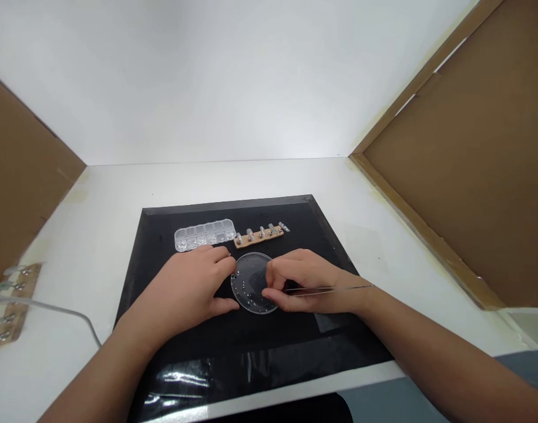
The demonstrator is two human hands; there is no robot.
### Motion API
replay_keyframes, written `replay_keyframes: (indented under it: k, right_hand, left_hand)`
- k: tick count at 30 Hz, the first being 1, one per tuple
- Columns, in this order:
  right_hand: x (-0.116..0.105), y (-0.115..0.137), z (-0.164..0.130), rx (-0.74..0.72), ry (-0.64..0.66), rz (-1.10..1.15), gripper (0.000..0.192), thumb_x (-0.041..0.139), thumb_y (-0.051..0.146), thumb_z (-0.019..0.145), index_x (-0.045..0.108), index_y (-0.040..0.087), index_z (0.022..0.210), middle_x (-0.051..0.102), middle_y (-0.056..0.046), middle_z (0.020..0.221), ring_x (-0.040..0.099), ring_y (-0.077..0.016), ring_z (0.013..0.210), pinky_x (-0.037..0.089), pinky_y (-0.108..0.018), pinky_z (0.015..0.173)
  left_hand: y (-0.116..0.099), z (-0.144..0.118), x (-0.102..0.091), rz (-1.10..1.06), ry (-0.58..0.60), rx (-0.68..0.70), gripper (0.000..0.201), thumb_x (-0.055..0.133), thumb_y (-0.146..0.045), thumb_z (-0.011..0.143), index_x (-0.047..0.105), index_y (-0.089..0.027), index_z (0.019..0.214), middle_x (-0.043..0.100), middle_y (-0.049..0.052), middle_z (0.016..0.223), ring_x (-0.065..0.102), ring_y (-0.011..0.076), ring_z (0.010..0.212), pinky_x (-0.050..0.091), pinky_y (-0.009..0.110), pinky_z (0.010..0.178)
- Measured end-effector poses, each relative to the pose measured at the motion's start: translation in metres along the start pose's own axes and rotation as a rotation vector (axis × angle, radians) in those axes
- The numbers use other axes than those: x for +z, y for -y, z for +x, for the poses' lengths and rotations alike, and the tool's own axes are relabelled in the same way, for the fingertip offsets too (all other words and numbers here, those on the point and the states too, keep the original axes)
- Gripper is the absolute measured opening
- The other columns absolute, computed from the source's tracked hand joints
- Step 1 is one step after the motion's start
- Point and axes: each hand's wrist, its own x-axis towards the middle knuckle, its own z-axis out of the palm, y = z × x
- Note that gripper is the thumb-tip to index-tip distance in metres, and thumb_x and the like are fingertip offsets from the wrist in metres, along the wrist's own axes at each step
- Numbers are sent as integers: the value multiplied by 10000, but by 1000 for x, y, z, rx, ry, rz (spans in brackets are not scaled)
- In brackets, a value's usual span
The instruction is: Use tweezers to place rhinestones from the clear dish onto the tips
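Note:
A round clear petri dish (254, 264) with small shiny beads scattered in it lies on the black mat. My left hand (194, 291) is at its left side, thumb and forefinger curved against the rim. Over the right part of the dish is my right hand (302, 282), closed in a pinch around thin metal tweezers (326, 289). Their back end points right along my wrist; their tips are hard to make out over the dish. Just behind the dish lies a clear compartment box (205, 234), with small bits in its front row.
A cardboard strip (259, 236) holding several nail tips stands behind the dish. Another such strip (20, 305) is at far left, crossed by a grey cable (66, 309). Brown boards (471, 158) flank the white table, with a white wall behind the black mat (234, 346).

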Motion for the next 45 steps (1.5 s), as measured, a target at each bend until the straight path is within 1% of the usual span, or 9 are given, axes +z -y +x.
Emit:
replay_keyframes:
  k: [4, 9, 14, 17, 22, 26, 29, 35, 45]
  right_hand:
    - [0, -2, 0, 9, -7, -18, 297, 638, 306, 1050, 536, 208, 789, 634, 31, 738, 544, -94, 613, 363, -230, 563]
    - [-5, -4, -1, -10, -85, -19, 272, 670, 269, 1035, 562, 201, 795, 684, 22, 769, 608, -92, 645, 426, -217, 596]
    - [-17, 3, -2, 43, -213, -32, 270, 687, 260, 1025, 590, 200, 780, 728, 1, 780, 653, -101, 665, 473, -220, 608]
    - [-21, 3, -2, 82, -325, -15, 294, 693, 283, 1020, 572, 212, 761, 737, -10, 772, 671, -119, 667, 482, -239, 580]
    - [-19, -7, 1, 89, -508, 35, 295, 696, 284, 1022, 569, 222, 763, 686, 8, 685, 712, -142, 688, 527, -263, 589]
    - [-15, -15, 8, 140, -578, 102, 309, 706, 357, 1018, 559, 216, 786, 698, -4, 780, 710, -128, 638, 536, -267, 552]
    - [-12, -20, 14, 171, -574, 121, 312, 698, 395, 1023, 559, 218, 806, 710, -10, 807, 711, -131, 644, 545, -281, 571]
    - [-7, -20, 27, 180, -575, 121, 323, 694, 390, 1019, 551, 218, 786, 710, -11, 787, 689, -131, 630, 519, -289, 574]
    - [-2, -25, 31, 215, -607, 177, 340, 693, 434, 1013, 514, 236, 803, 732, -2, 763, 686, -136, 591, 517, -290, 555]
  left_hand:
    - [0, -1, 0, 6, 0, -1, 294, 838, -416, 881, 701, -239, 1072, 722, 34, 1109, 683, 265, 1009, 520, 350, 729]
    - [1, -2, 0, 17, -16, 10, 315, 860, -413, 854, 693, -233, 1052, 704, 35, 1120, 673, 266, 1008, 510, 344, 691]
    - [0, -1, -1, 8, -12, 8, 326, 864, -422, 849, 690, -236, 1052, 710, 43, 1143, 680, 270, 1012, 497, 332, 680]
    - [-1, -1, -2, 4, -10, 0, 336, 862, -437, 850, 688, -235, 1055, 710, 39, 1152, 685, 269, 1006, 499, 337, 675]
    - [-2, -1, -2, 13, -23, 0, 347, 864, -446, 847, 692, -233, 1060, 716, 43, 1154, 693, 271, 1004, 505, 345, 681]
    - [-1, -2, -1, 12, -30, 4, 350, 866, -444, 844, 694, -237, 1066, 717, 42, 1149, 698, 265, 985, 495, 334, 666]
    - [-1, -3, -1, 16, -40, 3, 355, 869, -438, 840, 689, -236, 1070, 710, 42, 1165, 698, 256, 959, 476, 320, 639]
    - [-3, -3, -2, 25, -37, 6, 336, 862, -427, 845, 679, -233, 1050, 707, 44, 1161, 698, 247, 941, 469, 307, 626]
    - [-3, -3, -1, 17, -36, 4, 335, 870, -425, 833, 678, -232, 1028, 706, 43, 1121, 698, 255, 923, 481, 318, 621]
